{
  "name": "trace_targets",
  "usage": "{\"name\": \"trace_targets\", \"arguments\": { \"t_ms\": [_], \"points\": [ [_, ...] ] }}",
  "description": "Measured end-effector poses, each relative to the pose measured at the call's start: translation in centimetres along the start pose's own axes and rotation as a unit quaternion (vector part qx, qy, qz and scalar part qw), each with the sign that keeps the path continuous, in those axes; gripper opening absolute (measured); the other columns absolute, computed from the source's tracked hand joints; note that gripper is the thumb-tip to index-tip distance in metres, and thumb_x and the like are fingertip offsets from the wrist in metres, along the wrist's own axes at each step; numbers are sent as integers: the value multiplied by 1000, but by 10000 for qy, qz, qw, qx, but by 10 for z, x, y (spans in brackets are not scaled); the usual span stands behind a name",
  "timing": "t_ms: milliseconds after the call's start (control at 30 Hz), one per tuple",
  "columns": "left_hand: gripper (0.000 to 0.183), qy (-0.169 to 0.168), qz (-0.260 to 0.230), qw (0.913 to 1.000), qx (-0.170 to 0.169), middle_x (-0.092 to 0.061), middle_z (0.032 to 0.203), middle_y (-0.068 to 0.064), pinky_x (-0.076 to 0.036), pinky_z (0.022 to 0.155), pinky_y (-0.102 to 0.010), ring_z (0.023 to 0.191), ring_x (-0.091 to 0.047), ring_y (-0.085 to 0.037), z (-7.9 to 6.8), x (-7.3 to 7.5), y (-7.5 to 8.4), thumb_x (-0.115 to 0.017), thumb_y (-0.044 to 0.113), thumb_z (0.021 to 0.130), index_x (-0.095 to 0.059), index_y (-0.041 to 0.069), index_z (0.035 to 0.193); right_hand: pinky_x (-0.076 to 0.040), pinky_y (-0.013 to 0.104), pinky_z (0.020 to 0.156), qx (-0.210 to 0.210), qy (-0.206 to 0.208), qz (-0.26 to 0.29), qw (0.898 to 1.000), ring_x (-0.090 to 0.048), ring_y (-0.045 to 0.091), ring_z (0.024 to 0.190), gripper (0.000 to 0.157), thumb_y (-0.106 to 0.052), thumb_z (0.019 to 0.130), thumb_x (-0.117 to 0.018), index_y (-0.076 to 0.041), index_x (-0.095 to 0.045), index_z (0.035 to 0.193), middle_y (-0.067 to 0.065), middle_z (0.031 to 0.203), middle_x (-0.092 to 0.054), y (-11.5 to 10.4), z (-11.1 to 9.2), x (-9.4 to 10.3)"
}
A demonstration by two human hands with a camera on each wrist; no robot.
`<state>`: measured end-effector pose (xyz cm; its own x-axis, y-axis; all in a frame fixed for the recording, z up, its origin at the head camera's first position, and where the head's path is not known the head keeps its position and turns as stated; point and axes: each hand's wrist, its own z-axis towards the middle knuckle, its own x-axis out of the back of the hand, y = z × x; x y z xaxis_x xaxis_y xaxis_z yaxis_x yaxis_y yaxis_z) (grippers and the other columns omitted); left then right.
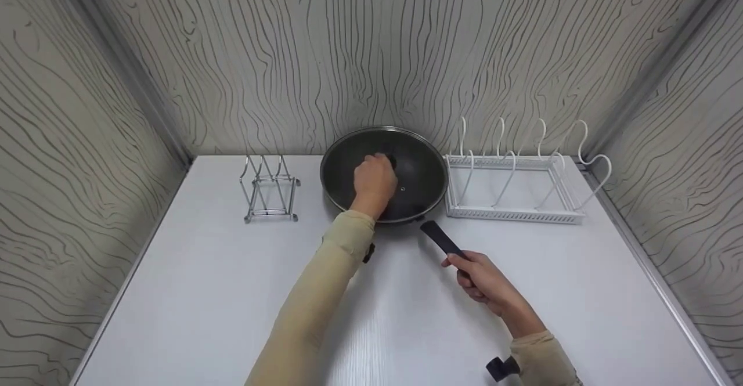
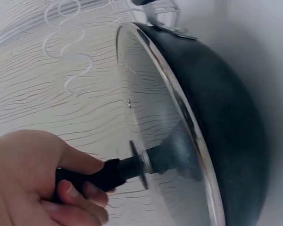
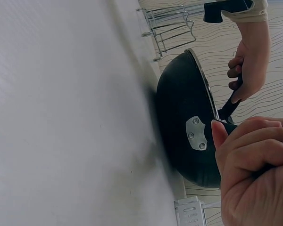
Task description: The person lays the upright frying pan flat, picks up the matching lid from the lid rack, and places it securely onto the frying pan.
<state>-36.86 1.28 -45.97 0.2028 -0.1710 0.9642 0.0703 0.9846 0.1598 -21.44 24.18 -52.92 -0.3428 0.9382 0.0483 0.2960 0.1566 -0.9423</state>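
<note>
A dark wok (image 3: 179, 94) stands on the white table against the back wall, covered by a glass lid (image 1: 415, 168) with a metal rim. From above, my left hand (image 1: 374, 181) grips the lid's black knob (image 2: 128, 168), with fingers and thumb curled round it. The wok's long black handle (image 1: 442, 240) points toward the front right. My right hand (image 1: 483, 281) holds the end of that handle. A riveted metal plate (image 3: 196, 133) joins handle and wok in the right wrist view. The lid sits on the wok's rim.
Left of the wok stands a small chrome wire rack (image 1: 271, 194). To its right, close to the rim, is a white rack (image 1: 511, 215) with several curved upright dividers. Wood-patterned panels (image 1: 278, 55) enclose the white table (image 1: 191, 293) at the back and sides.
</note>
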Motion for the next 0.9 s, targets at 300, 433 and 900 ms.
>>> {"name": "trace_targets", "arguments": {
  "t_ms": [300, 433, 900],
  "points": [
    [43, 14, -161, 9999, 30, -71, 114, -24, -62, 86, -44, 101, -74, -34, 0, -2, -3, -55, 18, 102, -59, -7, 137, -26, 16, 40, 15, 12, 36, 10000, -30, 1, 43, 36, -32, 109, -53, 2, -61, 117, -9, 60, -39, 0, 0, -1],
    [46, -111, -176, 9998, 39, -71, 116, -24, -61, 87, -44, 103, -73, -34, 1, -1, -4, -57, 19, 101, -58, -6, 139, -26, 16, 40, -4, 35, 16, 10000, -30, 1, 43, 37, -32, 109, -53, 3, -60, 118, -9, 60, -39, 0, 0, -1],
    [45, -389, -423, 9983, 110, -70, 120, -24, -60, 91, -44, 107, -72, -35, 3, 0, -6, -53, 18, 103, -56, -5, 141, -25, 17, 40, -30, 70, 21, 10000, -30, 1, 44, 37, -31, 109, -53, 5, -60, 118, -9, 60, -39, 1, 1, -2]
  ]
}}
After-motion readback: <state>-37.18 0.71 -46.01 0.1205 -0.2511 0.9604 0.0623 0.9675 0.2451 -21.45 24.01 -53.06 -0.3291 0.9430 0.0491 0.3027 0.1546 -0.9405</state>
